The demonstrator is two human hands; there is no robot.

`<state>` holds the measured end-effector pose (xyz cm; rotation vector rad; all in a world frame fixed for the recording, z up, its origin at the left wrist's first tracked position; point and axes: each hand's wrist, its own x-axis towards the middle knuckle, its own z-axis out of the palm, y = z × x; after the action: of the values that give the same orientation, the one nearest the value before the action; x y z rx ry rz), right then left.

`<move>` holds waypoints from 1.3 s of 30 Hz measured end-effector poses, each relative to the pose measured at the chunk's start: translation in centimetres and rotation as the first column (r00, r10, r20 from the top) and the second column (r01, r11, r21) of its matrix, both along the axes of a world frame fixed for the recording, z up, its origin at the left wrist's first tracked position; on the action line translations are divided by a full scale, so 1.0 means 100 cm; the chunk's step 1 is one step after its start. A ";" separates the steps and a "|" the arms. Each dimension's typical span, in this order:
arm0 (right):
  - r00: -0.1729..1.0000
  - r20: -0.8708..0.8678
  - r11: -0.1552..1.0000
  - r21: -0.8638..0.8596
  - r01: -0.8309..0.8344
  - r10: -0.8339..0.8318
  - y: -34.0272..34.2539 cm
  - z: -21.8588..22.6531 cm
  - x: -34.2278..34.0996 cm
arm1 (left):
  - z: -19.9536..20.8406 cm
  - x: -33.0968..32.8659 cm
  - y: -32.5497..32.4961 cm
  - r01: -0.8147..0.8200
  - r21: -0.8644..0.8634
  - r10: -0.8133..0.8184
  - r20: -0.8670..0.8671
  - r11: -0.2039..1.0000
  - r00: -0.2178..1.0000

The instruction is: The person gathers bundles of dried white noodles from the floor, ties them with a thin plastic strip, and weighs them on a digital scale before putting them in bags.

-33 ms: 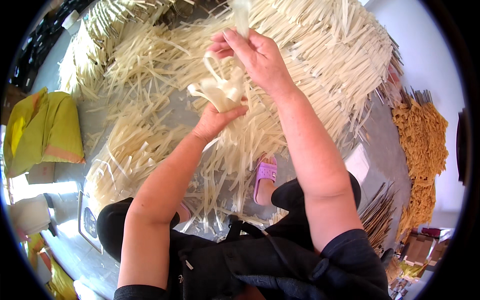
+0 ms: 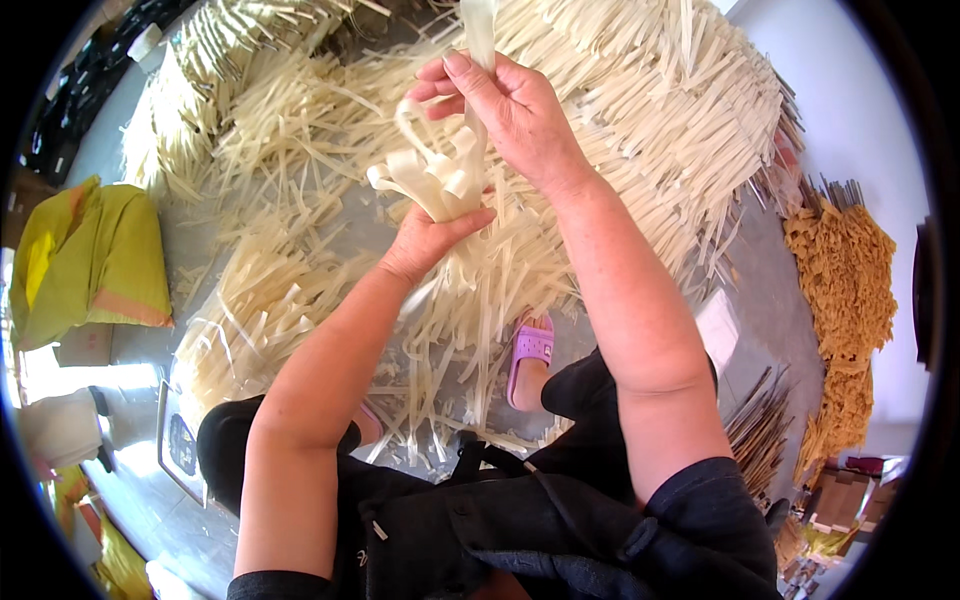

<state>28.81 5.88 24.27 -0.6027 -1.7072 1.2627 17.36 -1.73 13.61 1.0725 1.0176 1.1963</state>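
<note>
The grey tiled floor [image 2: 765, 300] carries a broad spread of flat, cream-coloured strips [image 2: 660, 130], layered densely at upper right and strewn loosely toward the middle. A purple slide sandal [image 2: 532, 346] rests among the nearer strips; thin brown sticks [image 2: 758, 435] lie bunched at right.

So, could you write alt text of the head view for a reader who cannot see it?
A person's left hand grips a bunch of pale, curled strips while the right hand holds a long strip. Loose strips lie across the grey floor, with a purple sandal near the centre and a yellow-green sack at the left.
</note>
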 end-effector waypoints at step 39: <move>0.801 0.423 0.905 -0.156 -0.396 0.423 -0.066 -0.056 -0.152 | 0.010 -0.286 -0.131 -0.326 -0.295 0.231 -0.315 0.898 0.921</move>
<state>13.57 -0.68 18.67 -0.6115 -2.2853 1.5682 -11.21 -14.84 14.64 0.8422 1.5792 1.0587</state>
